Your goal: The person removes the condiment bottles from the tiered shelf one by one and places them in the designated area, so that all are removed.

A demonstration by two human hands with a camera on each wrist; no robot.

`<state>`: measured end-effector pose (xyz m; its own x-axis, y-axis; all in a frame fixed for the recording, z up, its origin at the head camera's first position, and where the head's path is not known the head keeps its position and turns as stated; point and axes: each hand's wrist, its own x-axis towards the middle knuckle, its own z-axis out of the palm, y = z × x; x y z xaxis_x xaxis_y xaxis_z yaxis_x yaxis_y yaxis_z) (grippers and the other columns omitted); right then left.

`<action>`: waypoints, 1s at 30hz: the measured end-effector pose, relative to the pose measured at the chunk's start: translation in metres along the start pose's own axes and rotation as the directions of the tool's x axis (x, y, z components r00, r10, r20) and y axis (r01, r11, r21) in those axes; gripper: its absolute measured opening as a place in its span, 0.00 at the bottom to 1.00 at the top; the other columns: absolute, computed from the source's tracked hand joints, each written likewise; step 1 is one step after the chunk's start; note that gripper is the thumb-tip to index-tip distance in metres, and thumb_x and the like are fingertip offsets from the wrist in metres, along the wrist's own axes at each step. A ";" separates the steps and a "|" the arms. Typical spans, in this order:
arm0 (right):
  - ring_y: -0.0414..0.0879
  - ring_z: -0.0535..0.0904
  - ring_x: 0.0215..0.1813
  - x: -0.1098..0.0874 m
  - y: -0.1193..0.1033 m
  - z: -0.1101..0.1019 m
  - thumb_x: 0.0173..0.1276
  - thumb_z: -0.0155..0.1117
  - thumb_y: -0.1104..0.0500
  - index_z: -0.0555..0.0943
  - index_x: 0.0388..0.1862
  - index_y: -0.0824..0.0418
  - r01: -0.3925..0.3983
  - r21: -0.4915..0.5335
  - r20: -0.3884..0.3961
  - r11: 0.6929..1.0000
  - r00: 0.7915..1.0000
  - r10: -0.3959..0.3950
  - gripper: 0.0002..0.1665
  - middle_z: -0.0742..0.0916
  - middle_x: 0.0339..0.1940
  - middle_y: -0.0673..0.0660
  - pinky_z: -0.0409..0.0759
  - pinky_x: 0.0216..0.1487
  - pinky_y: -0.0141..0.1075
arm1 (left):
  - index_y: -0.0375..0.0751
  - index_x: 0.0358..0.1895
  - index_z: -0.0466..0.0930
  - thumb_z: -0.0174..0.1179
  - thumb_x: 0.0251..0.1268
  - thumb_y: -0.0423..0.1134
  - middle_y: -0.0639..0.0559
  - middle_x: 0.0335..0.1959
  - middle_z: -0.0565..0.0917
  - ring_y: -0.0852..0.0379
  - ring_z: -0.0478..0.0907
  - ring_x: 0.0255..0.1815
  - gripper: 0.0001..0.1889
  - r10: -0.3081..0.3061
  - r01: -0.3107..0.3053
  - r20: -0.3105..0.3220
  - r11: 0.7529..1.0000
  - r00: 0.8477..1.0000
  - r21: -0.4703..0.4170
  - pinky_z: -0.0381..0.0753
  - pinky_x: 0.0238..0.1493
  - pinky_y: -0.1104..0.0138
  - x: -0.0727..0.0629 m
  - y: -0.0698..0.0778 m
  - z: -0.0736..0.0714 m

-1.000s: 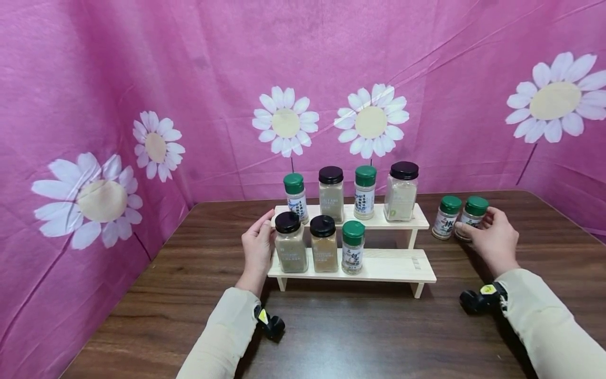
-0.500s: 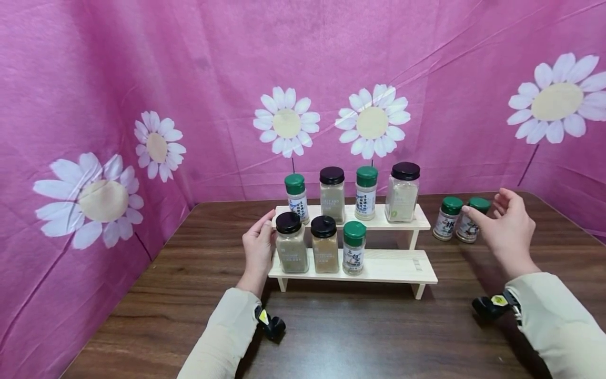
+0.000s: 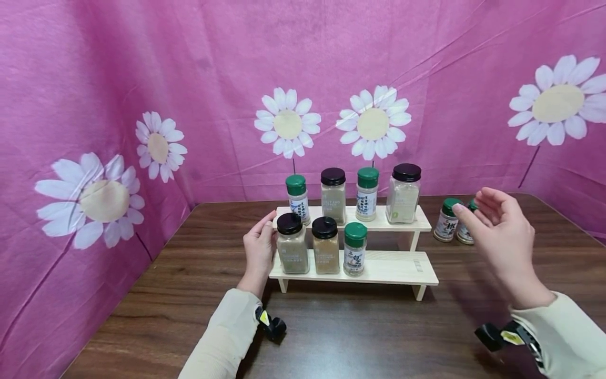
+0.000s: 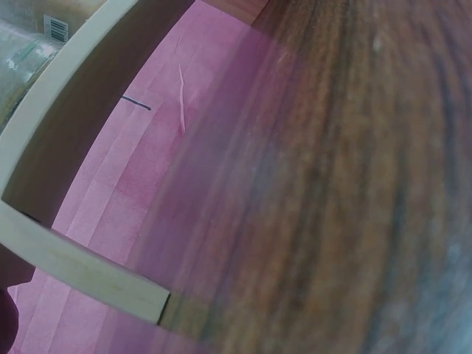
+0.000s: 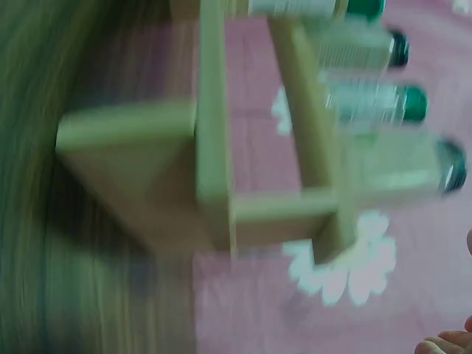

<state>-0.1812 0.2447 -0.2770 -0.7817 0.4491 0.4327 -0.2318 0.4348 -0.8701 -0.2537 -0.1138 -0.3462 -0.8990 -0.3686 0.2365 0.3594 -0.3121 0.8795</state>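
A two-tier wooden spice rack [image 3: 388, 268] stands on the table with spice jars on both shelves. My left hand [image 3: 258, 252] grips the rack's left end with thumb and fingers, beside a black-lidded jar [image 3: 292, 250] on the lower shelf. Two small green-capped spice shakers, a nearer-left one [image 3: 445, 226] and a right one [image 3: 464, 234], stand on the table right of the rack. My right hand [image 3: 504, 237] is raised in front of them, fingers loosely bent and holding nothing; it partly hides the right shaker. Its fingertips [image 5: 442, 345] show at the right wrist view's lower corner.
On the lower shelf are also a black-lidded jar [image 3: 325, 252] and a green-capped shaker [image 3: 354, 255]. The upper shelf bears several more, including a large black-lidded jar [image 3: 403, 197] at its right end. A pink flowered cloth [image 3: 213, 131] hangs behind the brown table [image 3: 199, 295].
My right hand has let go of the right green-capped shaker and drawn back toward me. Both shakers stay standing on the table. The left hand keeps its place on the rack.
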 end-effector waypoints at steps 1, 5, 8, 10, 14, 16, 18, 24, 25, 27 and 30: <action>0.26 0.74 0.48 -0.005 -0.004 0.002 0.56 0.68 0.62 0.71 0.55 0.52 0.025 0.022 0.001 0.999 1.000 -0.026 0.27 0.78 0.46 0.38 0.70 0.45 0.13 | 0.22 0.51 0.75 0.48 0.60 0.26 0.54 0.35 0.84 0.70 0.74 0.22 0.17 -0.001 0.001 -0.003 1.000 1.000 0.000 0.71 0.19 0.79 0.000 0.000 0.000; 0.26 0.75 0.45 -0.024 -0.019 0.009 0.54 0.68 0.66 0.74 0.52 0.55 0.130 0.045 0.020 0.991 0.991 -0.131 0.25 0.78 0.42 0.35 0.71 0.45 0.14 | 0.22 0.51 0.75 0.48 0.60 0.26 0.54 0.36 0.84 0.70 0.74 0.22 0.17 -0.001 0.001 -0.002 1.000 1.000 -0.006 0.70 0.19 0.79 0.000 0.000 0.000; 0.26 0.75 0.45 -0.035 -0.026 0.016 0.54 0.69 0.66 0.74 0.53 0.64 0.207 0.029 0.062 0.978 0.976 -0.208 0.26 0.78 0.43 0.35 0.70 0.46 0.14 | 0.22 0.51 0.76 0.48 0.60 0.25 0.55 0.34 0.84 0.69 0.73 0.21 0.17 -0.002 0.002 -0.002 1.000 1.000 -0.008 0.70 0.19 0.79 0.000 0.000 0.000; 0.25 0.75 0.46 -0.042 -0.029 0.021 0.53 0.70 0.66 0.74 0.53 0.67 0.236 0.020 0.099 0.972 0.966 -0.237 0.27 0.78 0.43 0.35 0.70 0.46 0.14 | 0.23 0.51 0.76 0.48 0.59 0.25 0.55 0.33 0.84 0.69 0.73 0.20 0.17 -0.004 0.004 -0.007 1.000 1.000 -0.009 0.70 0.18 0.79 0.000 0.000 0.000; 0.25 0.73 0.46 -0.052 -0.028 0.032 0.53 0.71 0.65 0.73 0.54 0.67 0.261 0.014 0.174 0.965 0.950 -0.260 0.29 0.79 0.46 0.46 0.69 0.47 0.13 | 0.23 0.51 0.76 0.49 0.60 0.25 0.55 0.34 0.84 0.69 0.74 0.21 0.17 -0.002 0.002 -0.002 1.000 1.000 -0.011 0.71 0.20 0.79 0.000 0.000 -0.001; 0.24 0.72 0.46 -0.057 -0.027 0.037 0.52 0.71 0.65 0.73 0.54 0.67 0.264 0.010 0.202 0.964 0.944 -0.260 0.29 0.80 0.48 0.54 0.69 0.46 0.13 | 0.23 0.51 0.76 0.49 0.60 0.25 0.55 0.34 0.84 0.69 0.74 0.22 0.16 -0.002 0.002 0.004 1.000 1.000 -0.010 0.71 0.20 0.79 0.000 0.000 0.000; 0.23 0.72 0.46 -0.061 -0.026 0.043 0.52 0.71 0.64 0.73 0.53 0.68 0.263 0.020 0.230 0.965 0.938 -0.261 0.29 0.80 0.48 0.60 0.69 0.47 0.13 | 0.22 0.51 0.75 0.49 0.60 0.25 0.55 0.35 0.84 0.69 0.74 0.22 0.17 -0.004 0.004 0.010 1.000 1.000 -0.008 0.71 0.21 0.79 0.000 -0.001 0.000; 0.26 0.73 0.46 -0.073 -0.024 0.063 0.51 0.72 0.65 0.74 0.51 0.69 0.270 0.074 0.300 0.960 0.912 -0.280 0.29 0.82 0.47 0.64 0.70 0.48 0.15 | 0.23 0.51 0.76 0.49 0.60 0.26 0.55 0.35 0.84 0.69 0.73 0.21 0.17 -0.005 0.005 -0.006 1.000 1.000 0.009 0.70 0.19 0.79 0.000 -0.001 0.001; 0.26 0.74 0.46 -0.075 -0.024 0.066 0.50 0.72 0.64 0.74 0.51 0.69 0.266 0.078 0.312 0.961 0.909 -0.277 0.29 0.82 0.47 0.64 0.70 0.48 0.15 | 0.23 0.51 0.76 0.49 0.60 0.26 0.54 0.35 0.84 0.69 0.73 0.20 0.17 -0.006 0.007 -0.011 1.000 1.000 0.012 0.69 0.18 0.79 0.000 -0.001 0.000; 0.28 0.75 0.46 -0.078 -0.022 0.073 0.50 0.73 0.63 0.74 0.50 0.68 0.259 0.074 0.335 0.963 0.903 -0.269 0.28 0.83 0.46 0.63 0.71 0.47 0.16 | 0.24 0.51 0.76 0.49 0.60 0.26 0.54 0.35 0.84 0.69 0.73 0.19 0.17 -0.011 0.011 -0.017 1.000 1.000 0.011 0.69 0.18 0.79 0.000 -0.001 0.000; 0.35 0.77 0.46 -0.082 -0.019 0.082 0.48 0.74 0.64 0.75 0.49 0.67 0.221 0.078 0.369 0.972 0.899 -0.234 0.29 0.83 0.45 0.62 0.74 0.47 0.19 | 0.24 0.51 0.76 0.48 0.60 0.26 0.55 0.35 0.84 0.69 0.72 0.19 0.17 -0.012 0.012 -0.013 1.000 1.000 0.011 0.69 0.18 0.79 0.000 0.000 0.000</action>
<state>-0.1607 0.1358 -0.3155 -0.8624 0.0141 0.5061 -0.4436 0.4608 -0.7687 -0.2536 -0.1138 -0.3461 -0.8999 -0.3762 0.2206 0.3457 -0.3067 0.8868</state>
